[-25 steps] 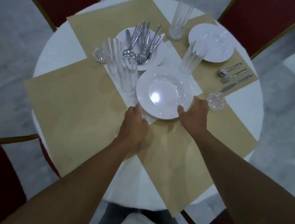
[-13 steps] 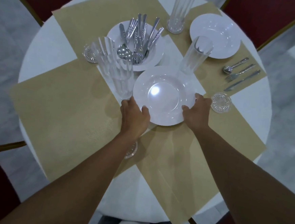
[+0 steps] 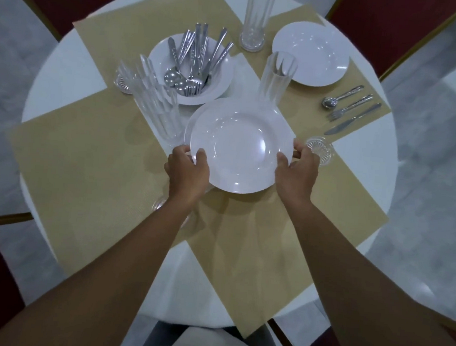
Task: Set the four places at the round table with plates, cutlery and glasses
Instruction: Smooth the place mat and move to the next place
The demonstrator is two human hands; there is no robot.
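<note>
A white plate (image 3: pixel 241 146) is lifted off a second plate (image 3: pixel 191 120) whose rim shows beneath it at the table's middle. My left hand (image 3: pixel 187 169) grips its near-left rim, thumb on top. My right hand (image 3: pixel 297 175) grips its near-right rim. Behind stands a white dish holding spare cutlery (image 3: pixel 194 61). Tall clear glasses stand left (image 3: pixel 156 104), behind the plate (image 3: pixel 276 78) and at the back (image 3: pixel 257 16). The far-right place has a plate (image 3: pixel 311 58) and a spoon, fork and knife (image 3: pixel 349 108).
Tan placemats (image 3: pixel 72 160) cover the round white table (image 3: pixel 57 77). Small glass coasters lie at right (image 3: pixel 321 150), at left (image 3: pixel 122 81) and under my left forearm (image 3: pixel 160 203). Red chairs (image 3: pixel 383 26) ring the table.
Both hands have closed on the top plate's rim and raised it toward me, off the plate below. The view has shifted slightly.
</note>
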